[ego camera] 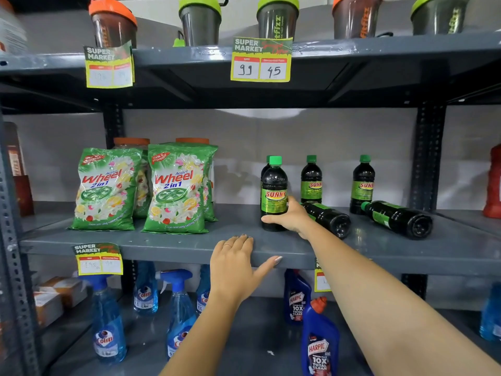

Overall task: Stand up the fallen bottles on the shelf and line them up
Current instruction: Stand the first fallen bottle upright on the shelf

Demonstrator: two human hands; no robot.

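Observation:
Dark bottles with green caps and green-yellow labels stand on the grey middle shelf. My right hand grips the lower half of an upright front bottle; another bottle stands hidden just behind it. Two more stand upright at the back, one in the middle and one to the right. Two bottles lie on their sides: one just right of my right hand, the other farther right, bases toward me. My left hand rests on the shelf's front edge, fingers spread, holding nothing.
Green detergent bags stand on the left of the same shelf. Shaker cups line the shelf above, with price tags hanging from its edge. Blue spray bottles and toilet cleaner bottles fill the shelf below. A red container sits far right.

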